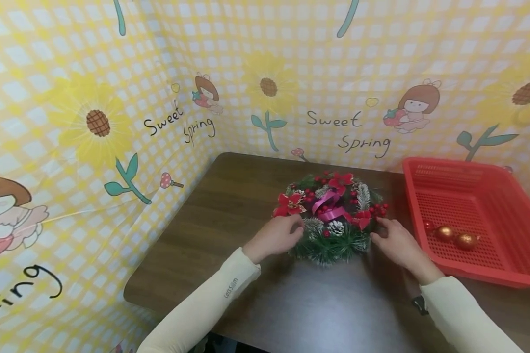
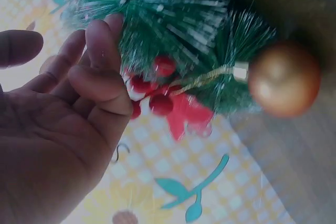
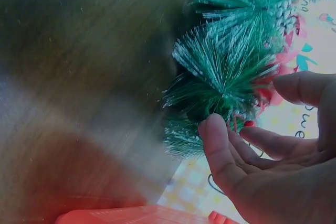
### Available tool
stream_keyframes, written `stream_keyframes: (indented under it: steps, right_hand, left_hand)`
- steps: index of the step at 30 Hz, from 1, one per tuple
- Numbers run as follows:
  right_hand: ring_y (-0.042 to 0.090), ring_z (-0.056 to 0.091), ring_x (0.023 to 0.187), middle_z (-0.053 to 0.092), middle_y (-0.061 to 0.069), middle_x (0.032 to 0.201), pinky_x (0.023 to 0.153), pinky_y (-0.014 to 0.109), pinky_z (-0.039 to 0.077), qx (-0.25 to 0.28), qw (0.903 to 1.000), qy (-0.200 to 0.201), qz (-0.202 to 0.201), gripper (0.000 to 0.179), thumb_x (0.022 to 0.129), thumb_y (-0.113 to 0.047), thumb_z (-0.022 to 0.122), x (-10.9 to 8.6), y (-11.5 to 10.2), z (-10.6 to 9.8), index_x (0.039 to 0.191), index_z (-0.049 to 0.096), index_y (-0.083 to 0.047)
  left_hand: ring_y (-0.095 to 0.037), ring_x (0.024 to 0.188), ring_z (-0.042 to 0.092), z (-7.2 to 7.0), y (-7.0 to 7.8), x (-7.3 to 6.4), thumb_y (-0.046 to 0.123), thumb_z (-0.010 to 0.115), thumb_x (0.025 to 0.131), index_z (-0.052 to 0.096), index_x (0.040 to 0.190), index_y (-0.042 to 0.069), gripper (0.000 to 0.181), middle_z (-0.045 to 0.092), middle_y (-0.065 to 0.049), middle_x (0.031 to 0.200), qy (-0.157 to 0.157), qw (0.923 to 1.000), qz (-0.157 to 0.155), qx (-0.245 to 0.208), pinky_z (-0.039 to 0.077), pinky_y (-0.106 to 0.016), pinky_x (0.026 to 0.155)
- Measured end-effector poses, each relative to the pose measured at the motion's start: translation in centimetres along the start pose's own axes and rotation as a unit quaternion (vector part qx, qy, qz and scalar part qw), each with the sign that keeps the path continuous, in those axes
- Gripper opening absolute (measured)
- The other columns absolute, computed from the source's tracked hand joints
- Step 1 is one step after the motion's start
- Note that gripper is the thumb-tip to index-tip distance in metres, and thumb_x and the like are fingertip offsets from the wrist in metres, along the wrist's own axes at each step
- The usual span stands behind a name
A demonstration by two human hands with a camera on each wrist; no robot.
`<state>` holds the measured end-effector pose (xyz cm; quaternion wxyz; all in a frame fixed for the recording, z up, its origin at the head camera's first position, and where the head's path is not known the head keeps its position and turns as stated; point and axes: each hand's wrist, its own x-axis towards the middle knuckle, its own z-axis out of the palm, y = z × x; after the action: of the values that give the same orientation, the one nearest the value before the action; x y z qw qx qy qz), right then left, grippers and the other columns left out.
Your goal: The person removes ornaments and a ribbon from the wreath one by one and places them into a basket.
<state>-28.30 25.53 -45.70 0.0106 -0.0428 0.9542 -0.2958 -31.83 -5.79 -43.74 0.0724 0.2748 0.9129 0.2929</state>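
Brown wood-look desk (image 1: 194,215) first; red basket (image 1: 477,211) on its right, wreath (image 1: 327,240) left of that, lying flat. Probably light, stiff ring under soft needles, trimmings easily knocked off — hold the outer rim, both sides. Near-round, no clear long axis; decorated face up, green stretch toward the person. Left grip (image 1: 277,237) and right grip (image 1: 399,243) at opposite sides, fingers relaxed, nothing pinched — gold ball (image 2: 284,80) and red berries (image 2: 161,104) near the left.
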Motion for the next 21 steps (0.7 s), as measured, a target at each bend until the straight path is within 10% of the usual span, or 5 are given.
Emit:
stream_keyframes:
  steps: [11, 21]
  right_hand:
    - [0.015, 0.056, 0.073, 0.061, -0.001, 0.087, 0.065, 0.035, 0.048, 0.064, 0.989, 0.096, -0.093, 0.01, 0.089, -0.013, 0.063, -3.6, -2.5, 3.0, 0.097, 0.068, -0.009]
    - [0.009, 0.059, 0.076, 0.068, -0.001, 0.096, 0.065, 0.03, 0.05, 0.105, 0.9864, -0.027, -0.124, 0.015, 0.09, -0.013, 0.064, -3.4, -4.7, 5.1, 0.105, 0.069, -0.012]
  left_hand:
    - [-0.019, 0.105, 0.056, -4.1, -4.0, 3.8, 0.027, 0.043, 0.1, 0.058, 0.121, 0.008, 0.032, 0.06, -0.005, 0.116, 0.111, 0.9933, -0.01, -0.029, 0.044, -0.038, 0.091]
    - [-0.022, 0.132, 0.038, -2.9, -6.7, 6.9, 0.045, 0.023, 0.103, 0.045, 0.14, 0.01, 0.056, 0.046, -0.006, 0.141, 0.025, 0.9977, -0.033, -0.055, 0.027, -0.038, 0.108]
